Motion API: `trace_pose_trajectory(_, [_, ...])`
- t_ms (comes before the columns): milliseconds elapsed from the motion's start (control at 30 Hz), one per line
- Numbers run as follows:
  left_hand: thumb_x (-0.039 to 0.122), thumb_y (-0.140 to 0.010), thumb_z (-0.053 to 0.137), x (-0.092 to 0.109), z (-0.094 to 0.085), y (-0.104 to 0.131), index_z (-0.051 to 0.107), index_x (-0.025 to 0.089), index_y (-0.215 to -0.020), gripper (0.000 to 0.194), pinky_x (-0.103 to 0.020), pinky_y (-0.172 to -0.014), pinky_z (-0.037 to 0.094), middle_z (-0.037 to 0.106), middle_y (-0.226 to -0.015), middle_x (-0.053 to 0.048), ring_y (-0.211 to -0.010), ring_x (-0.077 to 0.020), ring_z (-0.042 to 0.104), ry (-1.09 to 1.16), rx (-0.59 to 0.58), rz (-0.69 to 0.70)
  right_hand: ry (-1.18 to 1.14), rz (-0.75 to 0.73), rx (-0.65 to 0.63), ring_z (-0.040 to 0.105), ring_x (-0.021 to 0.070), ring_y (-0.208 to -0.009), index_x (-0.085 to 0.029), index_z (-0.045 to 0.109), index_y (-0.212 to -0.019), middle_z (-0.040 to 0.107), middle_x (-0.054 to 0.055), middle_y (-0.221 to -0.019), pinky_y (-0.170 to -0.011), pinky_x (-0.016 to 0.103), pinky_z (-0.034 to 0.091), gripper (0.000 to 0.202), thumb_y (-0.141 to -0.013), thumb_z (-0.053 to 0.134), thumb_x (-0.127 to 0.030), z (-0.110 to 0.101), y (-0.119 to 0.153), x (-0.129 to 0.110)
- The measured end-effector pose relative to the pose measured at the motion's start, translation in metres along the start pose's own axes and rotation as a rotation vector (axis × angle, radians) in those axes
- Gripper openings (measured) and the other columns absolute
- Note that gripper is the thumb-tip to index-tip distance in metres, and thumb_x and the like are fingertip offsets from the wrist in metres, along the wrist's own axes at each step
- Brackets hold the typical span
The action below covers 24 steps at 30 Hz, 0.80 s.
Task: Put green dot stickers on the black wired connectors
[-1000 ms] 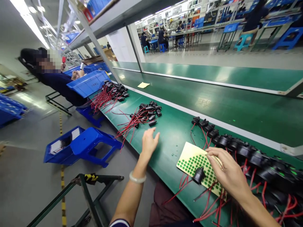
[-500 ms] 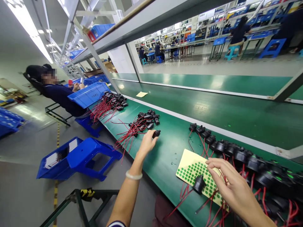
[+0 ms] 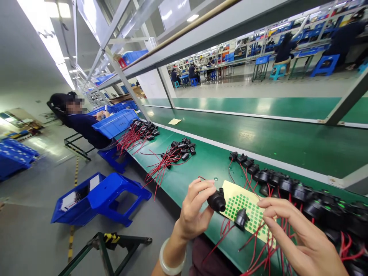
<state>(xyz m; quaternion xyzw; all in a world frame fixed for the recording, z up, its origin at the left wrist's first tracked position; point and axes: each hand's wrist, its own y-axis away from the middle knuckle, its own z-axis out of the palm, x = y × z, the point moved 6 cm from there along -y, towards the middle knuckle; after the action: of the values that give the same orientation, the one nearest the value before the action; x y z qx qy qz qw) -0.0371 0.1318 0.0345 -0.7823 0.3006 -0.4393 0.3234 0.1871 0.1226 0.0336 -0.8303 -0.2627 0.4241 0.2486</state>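
My left hand (image 3: 196, 209) grips a small black pump (image 3: 217, 200), a rounded body with short nozzles, above the near edge of the green bench. My right hand (image 3: 299, 232) hovers by the right side of a yellow sheet (image 3: 230, 188) dotted with green round stickers, its fingers extended and apart. On that sheet lies another black pump (image 3: 241, 218). Red wires run below it and beneath my right hand. A long row of similar pumps (image 3: 276, 179) stretches along the right of the bench, several bearing a green dot.
Farther left on the bench are a pile of black pumps with red wires (image 3: 182, 149) and a second pile (image 3: 143, 128). A co-worker (image 3: 83, 124) sits by a blue bin (image 3: 116, 123). A blue stool (image 3: 123, 197) stands on the floor. A metal shelf post (image 3: 345, 96) rises at right.
My left hand has carried the pump from beside the middle pile rightward and nearer, to the yellow sheet. My right hand stays near the sheet. The view has shifted slightly.
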Motion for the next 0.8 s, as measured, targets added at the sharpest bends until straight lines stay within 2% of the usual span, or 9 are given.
trace_pose_trajectory(100, [0.011, -0.085, 0.064, 0.001, 0.001, 0.004, 0.060, 0.028, -0.131, 0.049, -0.050, -0.107, 0.043, 0.072, -0.117, -0.009, -0.111, -0.0272, 0.067, 0.198, 0.052, -0.142, -0.013, -0.018, 0.012, 0.066, 0.0175, -0.098, -0.025, 0.057, -0.095, 0.065, 0.006, -0.104, -0.083, 0.025, 0.054, 0.006, -0.096, 0.052, -0.027, -0.004, 0.003, -0.003])
trace_pose_trajectory(167, [0.022, -0.087, 0.067, -0.003, 0.004, 0.007, 0.062, 0.027, -0.128, 0.041, -0.044, -0.102, 0.048, 0.073, -0.110, -0.008, -0.103, -0.0249, 0.069, 0.524, 0.151, -0.363, -0.034, -0.009, 0.004, 0.065, 0.0175, -0.100, -0.026, 0.057, -0.096, 0.064, 0.006, -0.107, -0.087, 0.026, 0.053, 0.005, -0.096, 0.052, -0.026, -0.004, 0.006, -0.003])
trace_pose_trajectory(267, [0.036, -0.086, 0.069, -0.003, 0.020, 0.015, 0.067, 0.023, -0.120, 0.036, -0.033, -0.088, 0.055, 0.073, -0.098, -0.006, -0.088, -0.0186, 0.070, 1.086, 0.267, -0.727, -0.077, 0.031, -0.002, 0.064, 0.0200, -0.105, -0.026, 0.057, -0.099, 0.063, 0.007, -0.110, -0.092, 0.030, 0.053, 0.007, -0.096, 0.051, -0.025, -0.005, 0.012, 0.000])
trace_pose_trajectory(367, [0.034, -0.081, 0.074, 0.004, 0.038, 0.022, 0.070, 0.015, -0.108, 0.033, -0.028, -0.082, 0.056, 0.071, -0.095, -0.006, -0.080, -0.0148, 0.069, 1.402, 0.249, -1.033, -0.106, 0.074, 0.000, 0.063, 0.0229, -0.107, -0.026, 0.059, -0.100, 0.064, 0.008, -0.110, -0.089, 0.033, 0.054, 0.008, -0.096, 0.052, -0.028, -0.008, 0.015, 0.001])
trace_pose_trajectory(467, [0.031, -0.081, 0.074, 0.008, 0.048, 0.030, 0.067, 0.010, -0.111, 0.037, -0.027, -0.081, 0.057, 0.070, -0.095, -0.008, -0.080, -0.0144, 0.069, 1.516, 0.215, -1.209, -0.106, 0.098, 0.005, 0.065, 0.0224, -0.102, -0.026, 0.060, -0.098, 0.065, 0.007, -0.108, -0.087, 0.032, 0.055, 0.010, -0.096, 0.052, -0.031, -0.014, 0.013, -0.002])
trace_pose_trajectory(533, [0.031, -0.082, 0.073, 0.010, 0.052, 0.034, 0.065, 0.009, -0.115, 0.040, -0.027, -0.081, 0.058, 0.071, -0.096, -0.009, -0.081, -0.0153, 0.070, 1.556, 0.197, -1.248, -0.094, 0.106, 0.011, 0.066, 0.0221, -0.099, -0.027, 0.061, -0.097, 0.065, 0.007, -0.107, -0.086, 0.032, 0.055, 0.011, -0.096, 0.052, -0.033, -0.017, 0.011, -0.006])
trace_pose_trajectory(633, [0.034, -0.082, 0.074, 0.014, 0.057, 0.035, 0.066, 0.009, -0.113, 0.040, -0.026, -0.078, 0.059, 0.072, -0.096, -0.009, -0.083, -0.0165, 0.072, 1.566, 0.175, -1.221, -0.087, 0.143, 0.029, 0.066, 0.0230, -0.096, -0.027, 0.061, -0.096, 0.066, 0.007, -0.105, -0.082, 0.033, 0.056, 0.011, -0.096, 0.054, -0.035, -0.021, 0.007, -0.010])
trace_pose_trajectory(700, [0.035, -0.082, 0.075, 0.017, 0.057, 0.036, 0.068, 0.012, -0.112, 0.038, -0.026, -0.077, 0.059, 0.073, -0.096, -0.007, -0.083, -0.0170, 0.073, 1.500, 0.167, -1.143, -0.104, 0.166, 0.036, 0.066, 0.0238, -0.095, -0.026, 0.061, -0.094, 0.065, 0.007, -0.104, -0.081, 0.033, 0.056, 0.010, -0.095, 0.055, -0.034, -0.023, 0.006, -0.013])
trace_pose_trajectory(800, [0.033, -0.081, 0.077, 0.025, 0.051, 0.036, 0.067, 0.017, -0.116, 0.040, -0.031, -0.086, 0.057, 0.075, -0.098, -0.006, -0.089, -0.0201, 0.073, 1.264, 0.111, -0.959, -0.098, 0.142, 0.012, 0.066, 0.0250, -0.097, -0.027, 0.060, -0.091, 0.065, 0.008, -0.104, -0.080, 0.034, 0.058, 0.010, -0.094, 0.055, -0.034, -0.026, 0.003, -0.019])
